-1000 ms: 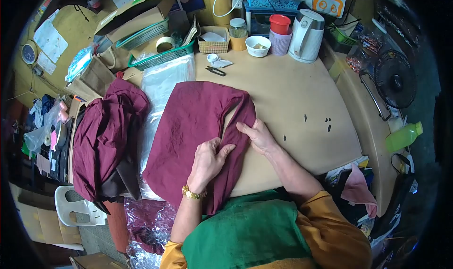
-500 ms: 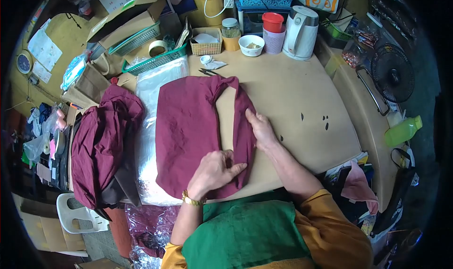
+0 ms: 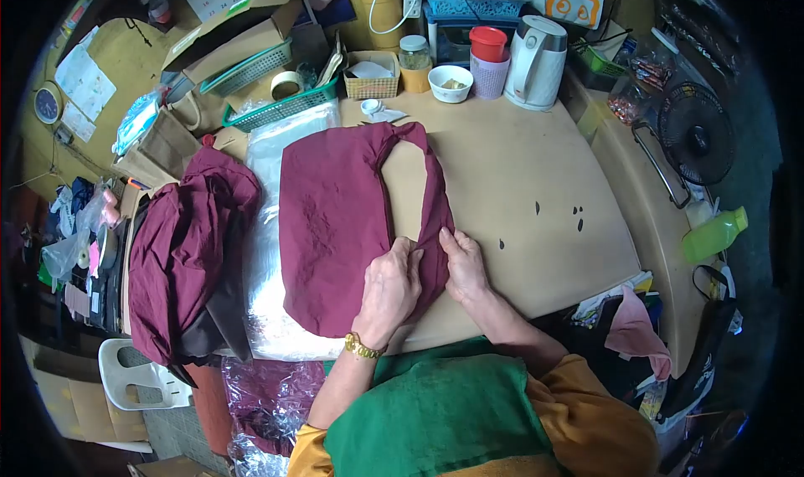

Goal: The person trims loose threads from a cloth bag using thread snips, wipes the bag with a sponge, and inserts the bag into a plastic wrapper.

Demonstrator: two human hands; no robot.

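A maroon cloth piece (image 3: pixel 335 217) lies on the brown table, partly over clear plastic sheets (image 3: pixel 272 226). Its right side forms a narrow band around a long opening that shows the tabletop. My left hand (image 3: pixel 391 284), below a gold wristwatch, pinches the band at the lower end of the opening. Close by on the right, my right hand (image 3: pixel 463 263) grips the band's outer edge between thumb and fingers. Another maroon garment (image 3: pixel 188 251) with dark lining lies crumpled at the table's left side.
Along the back stand a green basket (image 3: pixel 285 108), a woven basket (image 3: pixel 372 79), a jar (image 3: pixel 414 62), a bowl (image 3: pixel 450 84), a lilac cup (image 3: pixel 489 73) and a white kettle (image 3: pixel 534 65). A black fan (image 3: pixel 695 134) and green bottle (image 3: pixel 714 235) are at right.
The opening beside the band has widened, and the cloth lies farther up the table. My right hand has slid down the band, closer to my left hand, which has shifted slightly right.
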